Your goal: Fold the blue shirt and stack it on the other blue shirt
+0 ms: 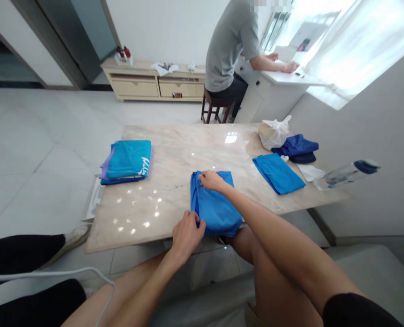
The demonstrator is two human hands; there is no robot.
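"Fingers of both hands, what are they doing?"

"The left hand (188, 231) has its fingers curled on the near left edge of the blue cloth (218, 206); the right hand (211, 180) pinches its far edge."

"And where is that cloth?"

"Just below the centre of the frame, one folded, smooth, roughly square bundle, its near end at the edge of the table (174, 159)."

"What's the table like?"

"One long top, glossy and marbled, with small bright reflections at lower left."

"Other cloths?"

"One folded stack (128, 159) at centre left, turquoise on top with white lettering, lilac and blue edges below; I can't count its layers. One flat, folded turquoise cloth (279, 173) right of centre."

"Beyond that?"

"Crumpled dark blue fabric (297, 147), beside one knotted, thin white plastic bag (274, 131). Nearer the right edge, one clear bottle (346, 175) with a dark blue lid."

"Anyone else?"

"One person (234, 45) in grey at upper right, on one dark stool (216, 103), both forearms on a white desk (280, 77)."
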